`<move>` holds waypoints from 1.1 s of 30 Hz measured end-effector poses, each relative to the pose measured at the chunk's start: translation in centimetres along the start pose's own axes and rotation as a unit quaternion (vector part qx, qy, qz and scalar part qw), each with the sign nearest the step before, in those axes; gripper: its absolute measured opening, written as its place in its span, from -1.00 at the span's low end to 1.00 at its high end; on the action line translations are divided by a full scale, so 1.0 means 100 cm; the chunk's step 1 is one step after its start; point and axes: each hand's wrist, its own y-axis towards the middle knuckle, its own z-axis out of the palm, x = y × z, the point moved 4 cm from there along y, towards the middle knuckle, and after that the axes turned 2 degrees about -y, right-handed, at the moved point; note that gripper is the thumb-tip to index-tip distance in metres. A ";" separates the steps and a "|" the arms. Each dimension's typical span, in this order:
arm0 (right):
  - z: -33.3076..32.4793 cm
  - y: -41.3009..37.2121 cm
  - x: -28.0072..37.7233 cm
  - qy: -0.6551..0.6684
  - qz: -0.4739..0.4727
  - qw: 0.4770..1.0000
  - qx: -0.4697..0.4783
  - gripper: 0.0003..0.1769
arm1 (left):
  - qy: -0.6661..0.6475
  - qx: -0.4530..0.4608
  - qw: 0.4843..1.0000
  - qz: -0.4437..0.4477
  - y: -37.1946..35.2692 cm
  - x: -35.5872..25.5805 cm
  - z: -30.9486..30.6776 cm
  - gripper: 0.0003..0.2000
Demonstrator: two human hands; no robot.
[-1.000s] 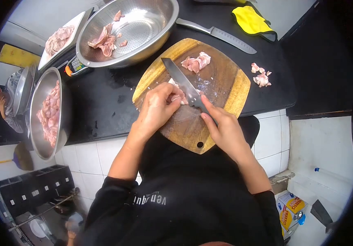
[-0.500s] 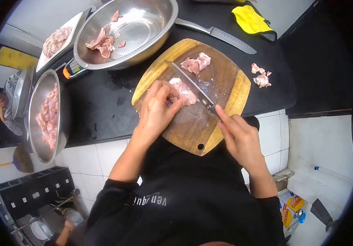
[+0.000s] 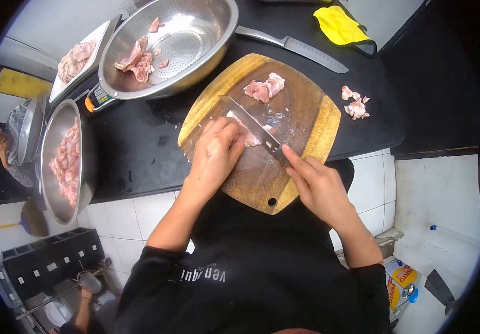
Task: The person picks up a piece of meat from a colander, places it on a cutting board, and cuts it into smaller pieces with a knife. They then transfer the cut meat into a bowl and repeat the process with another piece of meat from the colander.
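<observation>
A wooden cutting board (image 3: 322, 136) lies at the counter's front edge. My left hand (image 3: 216, 153) presses curled fingers onto a piece of raw meat (image 3: 251, 139) on the board, partly hidden under the fingers and the blade. In my right hand (image 3: 319, 186) is a kitchen knife (image 3: 252, 123), gripped by its handle, its blade lying across that meat close to my left fingertips. Farther back on the board sits another pink piece of raw meat (image 3: 264, 88), touched by neither hand. Small bits stick to the wood.
Behind the board stand a perforated metal colander (image 3: 206, 39) holding some meat and a second knife (image 3: 313, 54). To the left is a steel bowl (image 3: 85, 183) of cut meat. Meat scraps (image 3: 356, 108) and a yellow cloth (image 3: 340, 26) lie right. Another person's arm (image 3: 84, 312) shows lower left.
The knife has moved a little left and toward me, onto the meat beside my left fingers. A small part of the meat now shows on the blade's right side.
</observation>
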 end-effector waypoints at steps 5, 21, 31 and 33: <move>0.018 0.025 -0.006 0.066 0.000 0.998 -0.020 -0.42 | -0.042 0.017 0.999 0.004 0.000 0.004 -0.003 -0.88; -0.021 -0.013 -0.006 -0.027 -0.028 0.999 -0.019 -0.40 | -0.125 -0.047 0.987 -0.094 -0.009 0.009 0.001 -0.85; -0.014 -0.021 -0.005 -0.025 -0.029 0.999 0.014 -0.36 | -0.047 -0.037 0.998 -0.030 -0.010 0.008 -0.001 -0.82; -0.012 -0.018 -0.005 -0.030 -0.035 0.999 -0.001 -0.37 | -0.046 -0.037 0.998 -0.019 -0.010 0.009 -0.001 -0.83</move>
